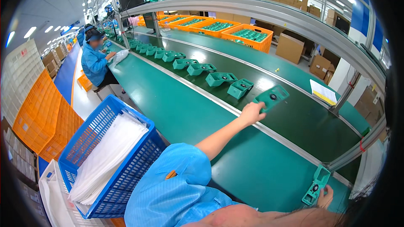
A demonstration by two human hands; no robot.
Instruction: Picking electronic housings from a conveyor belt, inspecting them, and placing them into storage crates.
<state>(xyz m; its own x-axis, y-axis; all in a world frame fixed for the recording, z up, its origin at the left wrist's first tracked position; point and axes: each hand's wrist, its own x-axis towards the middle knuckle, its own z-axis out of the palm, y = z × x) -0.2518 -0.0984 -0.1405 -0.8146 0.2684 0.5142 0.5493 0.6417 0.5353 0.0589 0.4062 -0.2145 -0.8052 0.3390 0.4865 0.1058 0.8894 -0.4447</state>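
My left hand (251, 114) reaches forward over the conveyor and grips the near end of a green plastic housing (277, 95). That housing is tilted, with a round black part in its middle. Close to my body at the lower right, my right hand (325, 196) has its fingers closed on the edge of a second green plastic housing (320, 178). This one also carries a round black part and lies at the bench top (261, 172). A line of similar green housings (240, 88) stretches away to the left along the dark green belt (307, 126).
A blue basket (145, 122) of white sheets or bags stands at my left. Orange crates (269, 42) with green parts line the far side. A metal frame (349, 159) rises at the right. Further left along the bench sits a person in blue (94, 63).
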